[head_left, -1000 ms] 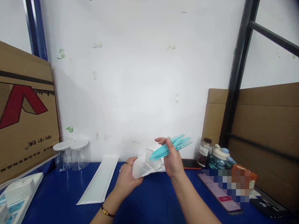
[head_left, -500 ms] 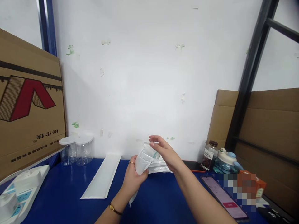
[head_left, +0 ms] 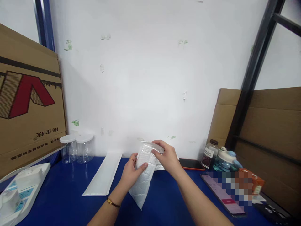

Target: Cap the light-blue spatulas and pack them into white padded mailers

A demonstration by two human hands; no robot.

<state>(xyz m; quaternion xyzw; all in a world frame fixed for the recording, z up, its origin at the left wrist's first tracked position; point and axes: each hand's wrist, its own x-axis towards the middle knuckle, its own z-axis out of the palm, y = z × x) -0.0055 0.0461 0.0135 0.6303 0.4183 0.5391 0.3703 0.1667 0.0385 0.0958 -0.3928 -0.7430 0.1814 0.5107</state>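
Both my hands hold a white bubble-wrap pouch (head_left: 143,182) upright above the blue table (head_left: 70,207). My left hand (head_left: 131,171) grips the pouch's middle from the left, fingers wrapped round it. My right hand (head_left: 166,157) pinches the pouch's top edge, fingers closed over the opening. The teal sticks seen earlier are out of sight; whether they sit inside the pouch I cannot tell. A second flat white pouch (head_left: 103,175) lies on the table to the left of my hands.
Two clear lidded jars (head_left: 76,149) stand at the back left beside a large cardboard box (head_left: 28,103). A white device (head_left: 21,188) lies at the left edge. A phone (head_left: 191,164), a brown-capped bottle (head_left: 209,153), a blue bottle (head_left: 224,160) and another phone (head_left: 223,194) sit to the right.
My right hand held a bunch of teal sticks at the pouch's mouth; they are now out of sight. The pouch now hangs straight and my right hand closes on its top.
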